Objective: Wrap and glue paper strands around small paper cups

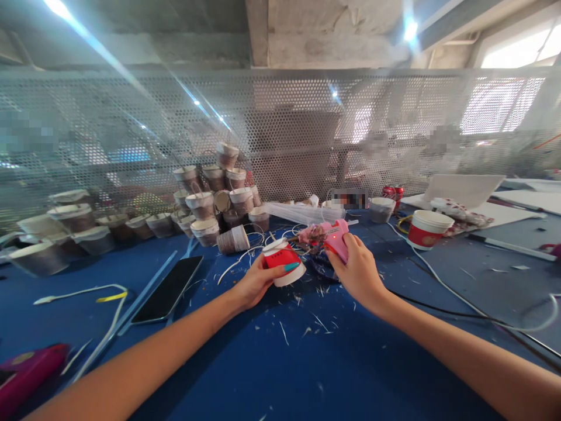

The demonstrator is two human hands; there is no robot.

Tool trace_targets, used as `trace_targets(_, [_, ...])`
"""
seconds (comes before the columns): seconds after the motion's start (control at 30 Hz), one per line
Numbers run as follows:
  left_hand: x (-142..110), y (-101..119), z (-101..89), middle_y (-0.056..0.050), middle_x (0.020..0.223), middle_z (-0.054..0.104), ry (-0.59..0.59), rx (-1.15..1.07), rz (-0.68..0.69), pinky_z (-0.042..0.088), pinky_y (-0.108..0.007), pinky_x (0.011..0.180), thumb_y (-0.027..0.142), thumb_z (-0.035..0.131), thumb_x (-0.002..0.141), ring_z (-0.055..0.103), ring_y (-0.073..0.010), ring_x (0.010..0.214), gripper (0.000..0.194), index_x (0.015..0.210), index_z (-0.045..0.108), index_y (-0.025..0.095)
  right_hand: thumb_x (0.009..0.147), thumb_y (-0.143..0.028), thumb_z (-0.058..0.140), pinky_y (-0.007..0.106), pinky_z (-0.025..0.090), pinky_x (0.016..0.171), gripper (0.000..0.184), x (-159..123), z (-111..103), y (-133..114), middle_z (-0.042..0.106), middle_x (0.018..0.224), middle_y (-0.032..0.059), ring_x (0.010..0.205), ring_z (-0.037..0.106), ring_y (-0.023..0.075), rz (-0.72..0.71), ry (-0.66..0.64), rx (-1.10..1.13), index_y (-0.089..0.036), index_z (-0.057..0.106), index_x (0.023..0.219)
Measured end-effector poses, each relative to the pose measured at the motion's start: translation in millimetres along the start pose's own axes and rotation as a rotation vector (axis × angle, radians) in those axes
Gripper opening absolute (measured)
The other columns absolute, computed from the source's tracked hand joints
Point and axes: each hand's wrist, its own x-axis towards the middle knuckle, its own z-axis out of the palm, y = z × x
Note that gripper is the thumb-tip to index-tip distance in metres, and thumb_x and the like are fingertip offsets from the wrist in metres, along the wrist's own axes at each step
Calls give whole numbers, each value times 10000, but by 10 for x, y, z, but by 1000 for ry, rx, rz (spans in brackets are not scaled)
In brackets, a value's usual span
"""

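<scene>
My left hand [256, 282] is closed around a red and white paper cup [280, 263], tilted on its side a little above the blue table [280, 374]. A blue-green nail shows on the thumb lying across the cup. In my right hand [362, 269] is a pink hot glue gun [335, 237], with a clear glue stick poking out of its back. Its nozzle points left and comes close to the cup's upper edge; I cannot tell whether they touch. Strands of glue cling around the front of the gun.
Brown-wrapped cups [201, 204] are stacked at the back left before a perforated metal screen [289, 128]. A phone [169, 290] lies left of my hands. On the right are white-rimmed red cups [429, 228], a can [398, 196] and cables [442, 313]. Glue scraps litter the table.
</scene>
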Motion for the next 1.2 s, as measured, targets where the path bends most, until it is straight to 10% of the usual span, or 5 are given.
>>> trace_targets(0.8, [-26,28,36,-108,988,674,-129,96,34,404,-396,893,140,757,553,614,-242,928,532,1055,582,130,784,-399,440,320,376,570,224,38,55,100,520,774,88,660,503,201,75,-65,-62,-177,446,811])
trace_targets(1.2, [-42,28,6,-69,969,676,-166,99,46,438,-350,829,131,746,568,613,-219,898,477,1022,603,165,661,-304,489,507,362,685,234,336,65,789,551,748,175,837,521,355,349,-174,-408,-123,596,765])
